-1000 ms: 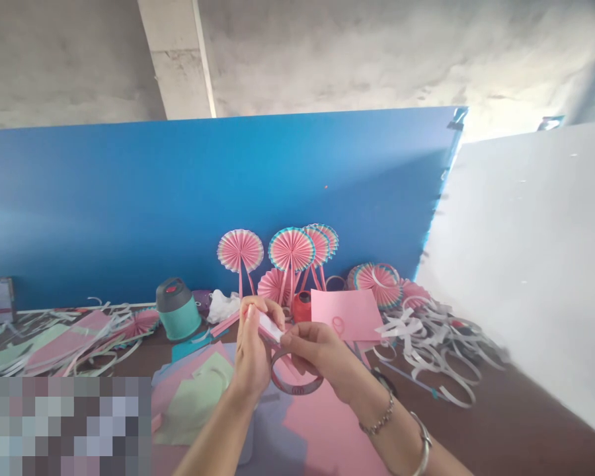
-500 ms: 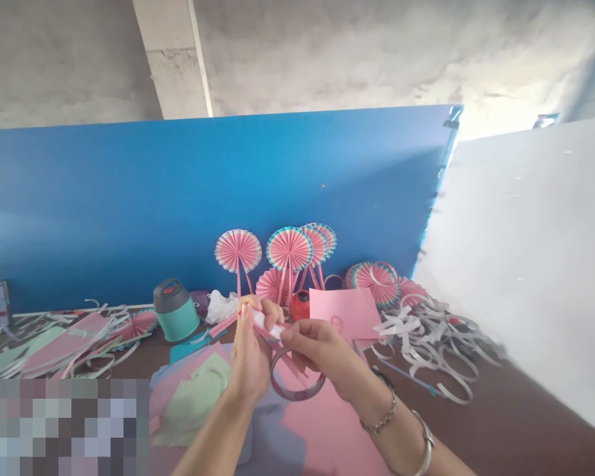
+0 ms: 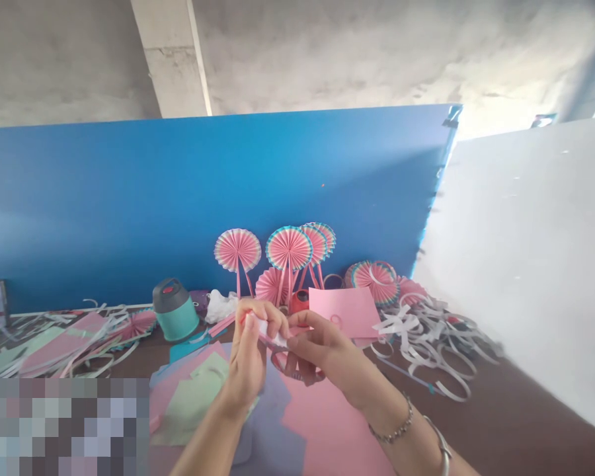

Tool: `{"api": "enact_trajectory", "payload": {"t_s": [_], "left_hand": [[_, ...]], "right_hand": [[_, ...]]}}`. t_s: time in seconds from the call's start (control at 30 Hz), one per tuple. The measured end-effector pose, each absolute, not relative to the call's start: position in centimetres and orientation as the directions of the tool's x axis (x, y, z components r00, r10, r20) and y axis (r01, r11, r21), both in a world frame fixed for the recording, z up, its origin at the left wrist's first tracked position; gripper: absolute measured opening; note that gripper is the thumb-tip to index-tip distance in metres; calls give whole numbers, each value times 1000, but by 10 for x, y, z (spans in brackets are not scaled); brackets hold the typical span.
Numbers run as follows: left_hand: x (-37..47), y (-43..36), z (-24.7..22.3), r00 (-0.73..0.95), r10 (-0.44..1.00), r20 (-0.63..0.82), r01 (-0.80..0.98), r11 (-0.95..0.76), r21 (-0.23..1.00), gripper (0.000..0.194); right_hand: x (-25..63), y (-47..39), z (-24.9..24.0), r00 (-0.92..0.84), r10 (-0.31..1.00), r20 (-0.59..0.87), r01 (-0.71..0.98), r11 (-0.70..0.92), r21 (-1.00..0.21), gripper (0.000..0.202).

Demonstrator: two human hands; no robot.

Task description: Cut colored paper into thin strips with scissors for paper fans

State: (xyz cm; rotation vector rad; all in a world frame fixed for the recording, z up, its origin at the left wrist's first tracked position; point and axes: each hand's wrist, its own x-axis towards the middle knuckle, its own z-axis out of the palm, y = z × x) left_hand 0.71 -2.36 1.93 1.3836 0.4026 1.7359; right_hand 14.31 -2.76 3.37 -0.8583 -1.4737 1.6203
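My left hand (image 3: 250, 344) has its fingers curled round a folded pink paper strip (image 3: 265, 339), on which a white piece (image 3: 260, 325) shows between thumb and fingers. My right hand (image 3: 320, 347) pinches at the strip's right end with thumb and forefinger. A thin, ring-shaped roll of tape (image 3: 281, 362) hangs tilted under the right fingers, partly covered by them. Both hands meet above sheets of pink paper (image 3: 332, 423), green paper (image 3: 191, 403) and blue-grey paper (image 3: 272, 433).
Pleated pink paper fans (image 3: 288, 249) stand against the blue partition (image 3: 129, 198). A teal and grey container (image 3: 176, 314) is at left. White strips (image 3: 441, 337) lie heaped at right, beside a pink card (image 3: 344, 311). More strips and paper cover the left side.
My right hand has turned and moved slightly right. The tape roll has swung up and tilted, now more hidden behind the fingers. My left fingers have curled further over the strip.
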Motion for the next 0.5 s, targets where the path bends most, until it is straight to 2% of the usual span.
{"api": "enact_trajectory", "payload": {"t_s": [0.2, 0.3, 0.5], "left_hand": [[5, -20, 10, 63, 797, 600, -338, -549, 765, 22], [4, -19, 9, 78, 793, 604, -318, -555, 769, 22], [4, -18, 9, 59, 778, 625, -266, -591, 761, 23]], "right_hand": [[144, -28, 33, -447, 894, -21, -55, -50, -997, 19], [143, -27, 32, -384, 923, -22, -23, -34, -999, 17], [142, -25, 30, -380, 925, 9, -26, 0, -1000, 18]]}}
